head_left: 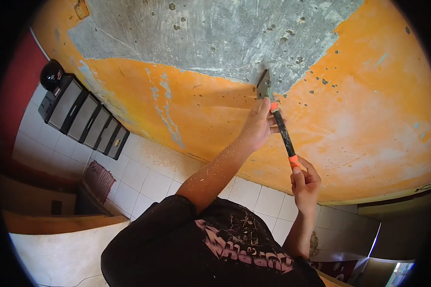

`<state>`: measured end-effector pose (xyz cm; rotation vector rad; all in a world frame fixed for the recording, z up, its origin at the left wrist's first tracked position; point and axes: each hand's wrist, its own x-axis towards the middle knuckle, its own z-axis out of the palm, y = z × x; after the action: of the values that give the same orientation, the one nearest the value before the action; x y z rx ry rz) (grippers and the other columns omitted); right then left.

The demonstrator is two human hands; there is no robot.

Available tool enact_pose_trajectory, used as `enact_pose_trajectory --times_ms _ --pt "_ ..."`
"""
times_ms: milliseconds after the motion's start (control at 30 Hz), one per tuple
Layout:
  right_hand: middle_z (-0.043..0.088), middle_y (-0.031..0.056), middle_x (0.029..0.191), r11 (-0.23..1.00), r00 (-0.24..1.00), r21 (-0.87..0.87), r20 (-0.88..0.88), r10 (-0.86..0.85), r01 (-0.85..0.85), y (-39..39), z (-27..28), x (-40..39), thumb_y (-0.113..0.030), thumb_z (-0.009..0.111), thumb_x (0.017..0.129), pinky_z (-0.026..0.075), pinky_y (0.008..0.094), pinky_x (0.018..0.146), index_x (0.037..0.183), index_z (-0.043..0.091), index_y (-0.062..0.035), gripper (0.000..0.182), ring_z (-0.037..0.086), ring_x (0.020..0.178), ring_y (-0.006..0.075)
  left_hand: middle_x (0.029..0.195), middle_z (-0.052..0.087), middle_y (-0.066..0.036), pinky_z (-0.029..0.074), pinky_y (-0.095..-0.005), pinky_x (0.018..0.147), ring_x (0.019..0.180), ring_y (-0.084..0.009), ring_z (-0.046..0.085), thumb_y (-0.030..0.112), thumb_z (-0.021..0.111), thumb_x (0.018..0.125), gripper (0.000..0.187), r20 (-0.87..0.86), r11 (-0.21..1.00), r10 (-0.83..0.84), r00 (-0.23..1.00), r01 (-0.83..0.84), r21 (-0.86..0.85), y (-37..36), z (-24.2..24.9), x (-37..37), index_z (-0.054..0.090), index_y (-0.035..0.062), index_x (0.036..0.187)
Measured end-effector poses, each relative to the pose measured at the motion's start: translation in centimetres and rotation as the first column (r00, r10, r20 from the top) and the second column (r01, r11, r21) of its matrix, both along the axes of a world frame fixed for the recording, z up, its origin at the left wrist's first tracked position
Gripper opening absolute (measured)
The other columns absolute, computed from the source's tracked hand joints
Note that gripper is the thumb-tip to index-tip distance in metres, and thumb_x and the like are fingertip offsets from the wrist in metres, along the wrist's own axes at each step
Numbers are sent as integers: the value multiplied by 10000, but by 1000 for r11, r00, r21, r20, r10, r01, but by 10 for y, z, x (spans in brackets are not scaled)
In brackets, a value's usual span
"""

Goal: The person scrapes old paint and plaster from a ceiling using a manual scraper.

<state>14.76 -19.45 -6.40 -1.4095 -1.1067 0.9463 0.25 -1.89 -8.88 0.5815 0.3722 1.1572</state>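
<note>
A long-handled scraper with a black shaft and orange grips slants across the wall. Its metal head touches the wall near the lower edge of a bare grey patch, bordered by orange paint. My left hand is at the upper end of the tool, thumb on the part just below the head, some fingers showing behind the shaft. Around the orange grip at the lower end, my right hand is closed. Pale flakes dot my left forearm.
A black drawer unit stands against the wall at the left, with a black helmet on top. White floor tiles run below the wall. A reddish cloth hangs at lower left.
</note>
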Motion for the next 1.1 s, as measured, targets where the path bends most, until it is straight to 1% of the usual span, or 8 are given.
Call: enact_pose_trajectory --times_ms 267,367,500,600,700,833,967,1100 --pt "453 -70 610 997 999 62 -20 50 -49 20 -10 -26 -105 603 985 265 207 493 1275 622 -23 302 357 550 14 981 579 -61 527 -426 797 828 -221 607 561 456 1008 597 84 992 102 991 -108 65 9 -6 -21 427 113 1403" --pt "452 -72 615 999 1000 33 17 21 -22 11 -6 -15 -98 598 988 263 205 496 1274 622 -21 298 359 551 13 968 579 -54 521 -415 775 795 -223 609 565 461 1004 598 93 999 27 995 -31 36 2 1 -15 421 113 1393" --pt "469 -68 624 997 999 69 30 27 -29 22 -9 -36 -100 605 986 267 204 499 1272 629 -34 294 365 551 11 944 582 -54 508 -406 771 822 -229 609 559 464 1006 579 133 992 92 987 -102 73 9 -7 -29 425 124 1386" --pt "470 -67 623 998 1000 65 24 20 -22 23 -9 -40 -95 606 984 273 203 502 1266 636 -38 289 367 552 11 939 583 -50 508 -407 774 828 -228 608 563 467 1002 585 151 995 58 987 -70 73 13 -4 -35 425 126 1388" --pt "472 -72 622 998 998 67 59 -10 6 13 -5 -25 -89 616 977 265 202 507 1252 644 -33 282 366 554 9 940 584 -47 510 -407 778 826 -227 608 568 467 999 595 63 999 -35 997 33 28 3 6 -27 418 123 1390" --pt "444 -85 608 998 996 66 89 -15 9 21 -9 -42 -104 628 975 249 205 510 1262 636 -20 299 341 553 8 961 600 -52 511 -424 806 854 -229 616 556 463 1006 569 146 995 20 989 -35 96 15 -10 -40 417 164 1417" --pt "419 -88 612 998 997 66 78 -3 -2 16 -8 -39 -114 633 977 245 208 510 1269 628 -10 310 322 556 10 940 593 -44 503 -410 801 861 -233 616 556 450 1010 570 112 999 -24 993 19 39 15 -6 -43 408 172 1428" --pt "421 -85 615 998 993 66 121 -4 -4 27 -6 -51 -114 641 973 256 212 507 1268 633 -18 311 326 551 12 951 592 -44 496 -413 818 885 -237 613 548 436 1018 535 136 995 -31 990 18 96 17 -11 -50 433 167 1393"
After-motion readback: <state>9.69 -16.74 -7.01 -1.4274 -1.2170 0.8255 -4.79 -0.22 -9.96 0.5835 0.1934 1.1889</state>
